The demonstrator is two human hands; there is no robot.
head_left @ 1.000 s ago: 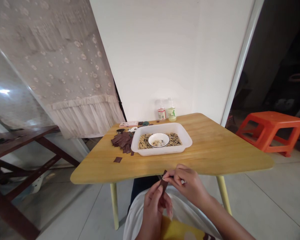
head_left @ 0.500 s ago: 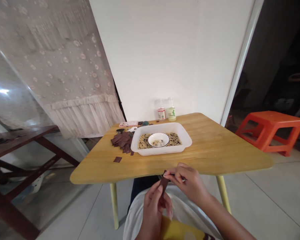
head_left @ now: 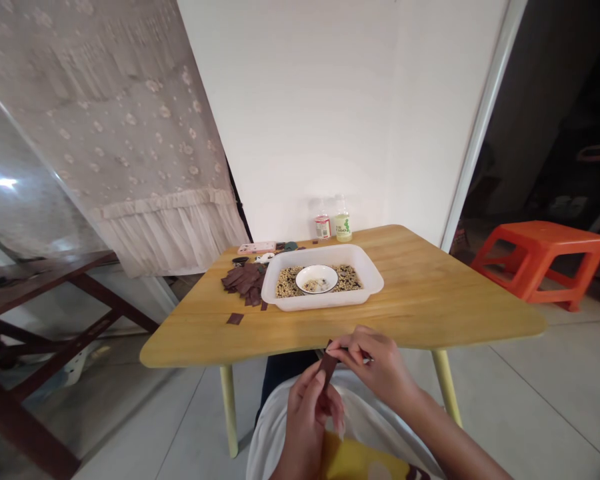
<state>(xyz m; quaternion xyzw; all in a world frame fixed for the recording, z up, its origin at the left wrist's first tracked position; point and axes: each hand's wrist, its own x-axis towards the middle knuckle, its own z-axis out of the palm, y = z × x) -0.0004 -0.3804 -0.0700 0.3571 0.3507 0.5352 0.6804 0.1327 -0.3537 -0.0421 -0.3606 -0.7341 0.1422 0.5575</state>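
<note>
Dark-brown, flat, rectangular strip (head_left: 328,367), long axis seven-to-one o'clock.
Left hand (head_left: 306,400): fingers grasping lower part. Right hand (head_left: 380,363): fingers at one-o'clock end, grasp unclear.

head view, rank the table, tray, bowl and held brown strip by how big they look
1. Table
2. Tray
3. Bowl and brown strip: too close to rank; the strip is nearer, partly covered by the left hand.
</note>
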